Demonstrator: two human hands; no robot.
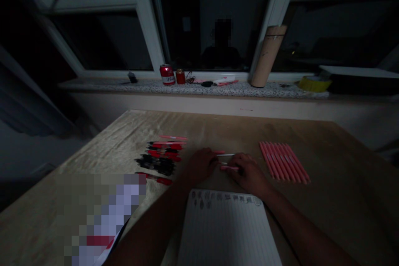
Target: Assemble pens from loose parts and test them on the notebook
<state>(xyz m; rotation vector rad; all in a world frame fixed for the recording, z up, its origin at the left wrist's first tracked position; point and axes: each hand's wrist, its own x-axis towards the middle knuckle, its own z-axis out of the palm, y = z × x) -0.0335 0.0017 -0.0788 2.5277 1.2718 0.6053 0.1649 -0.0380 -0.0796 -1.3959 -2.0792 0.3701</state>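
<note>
In the head view, dim light falls on a pale wooden table (327, 162). Both hands rest together at its middle, just beyond a white lined notebook (227, 228). The right hand (247, 172) has its fingers closed around a short pink plastic pen barrel (229, 168), which lies low over the table between the two hands. The left hand (201, 164) is curled, its fingertips at a thin white pen refill (226, 155); I cannot tell whether it grips the refill. To the right lies a neat row of pink pens (284, 161), side by side. To the left sits a loose pile of red and black pens (162, 156). A red drink can (167, 75) and a brown cardboard tube (268, 56) stand on the windowsill behind.
</note>
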